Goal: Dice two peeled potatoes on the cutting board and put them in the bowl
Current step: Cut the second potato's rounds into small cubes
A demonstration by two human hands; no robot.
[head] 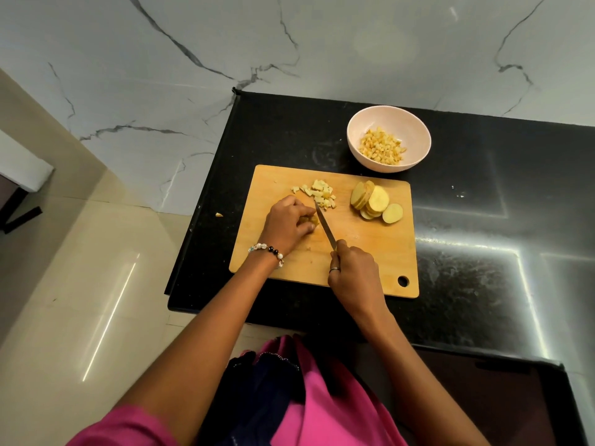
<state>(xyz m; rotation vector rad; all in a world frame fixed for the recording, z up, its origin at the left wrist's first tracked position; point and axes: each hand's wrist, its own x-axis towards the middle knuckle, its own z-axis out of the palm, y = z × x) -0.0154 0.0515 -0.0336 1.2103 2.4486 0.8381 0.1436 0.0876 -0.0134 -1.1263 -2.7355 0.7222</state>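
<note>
I count one wooden cutting board (363, 252) at frame centre on the black speckled surface (483, 284), carrying one loose pile of potato dice (318, 193) and one fanned stack of round potato slices (373, 202). One pale round bowl (354, 146) above it holds more dice. My left hand (288, 223) curls over a potato piece (311, 222), while my right hand (352, 275) grips one steel knife (325, 228), blade angled against that piece.

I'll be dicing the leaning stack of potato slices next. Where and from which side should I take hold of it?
Probably grip the stack of potato slices across its rounded edges, fingers coming down from above on the left, since the slices lean overlapped, nearly on edge, and a top-down pinch keeps them together. The lone slice lies flat at the right end, so gather it separately.
</note>
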